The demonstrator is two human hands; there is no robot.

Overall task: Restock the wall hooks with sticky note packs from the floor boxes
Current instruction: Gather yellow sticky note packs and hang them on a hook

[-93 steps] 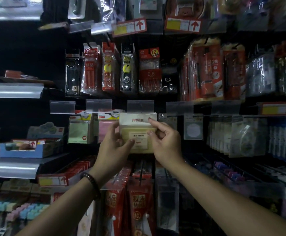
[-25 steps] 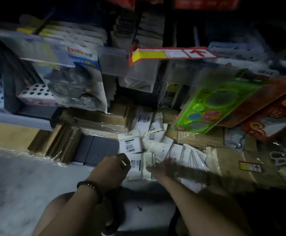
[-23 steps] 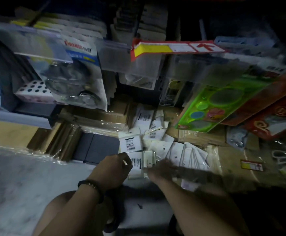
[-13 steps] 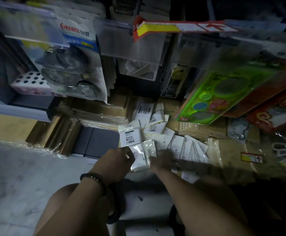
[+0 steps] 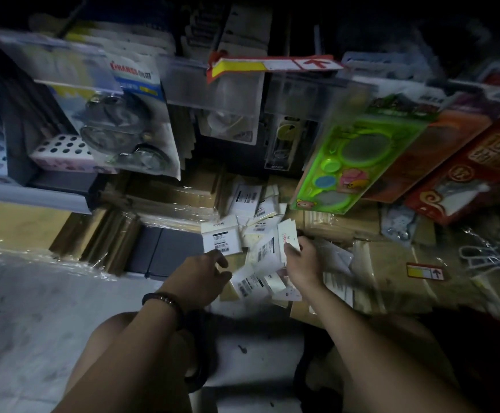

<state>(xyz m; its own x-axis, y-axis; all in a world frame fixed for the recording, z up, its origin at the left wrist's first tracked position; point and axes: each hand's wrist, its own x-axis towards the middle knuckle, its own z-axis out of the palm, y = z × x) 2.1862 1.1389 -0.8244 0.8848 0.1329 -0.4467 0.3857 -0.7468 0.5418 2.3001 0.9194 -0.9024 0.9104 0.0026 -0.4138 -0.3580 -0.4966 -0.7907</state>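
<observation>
Several white sticky note packs (image 5: 250, 204) with barcode labels lie in a loose pile in open cardboard boxes (image 5: 391, 263) on the floor under the wall display. My right hand (image 5: 303, 262) grips a small bundle of packs (image 5: 286, 238), tilted up out of the pile. My left hand (image 5: 202, 275), a beaded bracelet on its wrist, hovers just left of them. Its fingers are loosely apart below a pack with a barcode (image 5: 221, 239), and nothing is clearly held. No wall hooks for sticky notes are in view.
Hanging goods crowd the space above the boxes: a green toy pack (image 5: 359, 162), red packs (image 5: 466, 168), a blister pack (image 5: 129, 129) and a red-yellow price tag (image 5: 272, 65). A shelf edge (image 5: 34, 195) juts out at left. Grey floor (image 5: 34, 308) lies at lower left, with my knees below.
I went from hanging a pack on a wall hook down to the floor boxes. In the last half second my right hand lifted a bundle of packs and my left hand released its pinch.
</observation>
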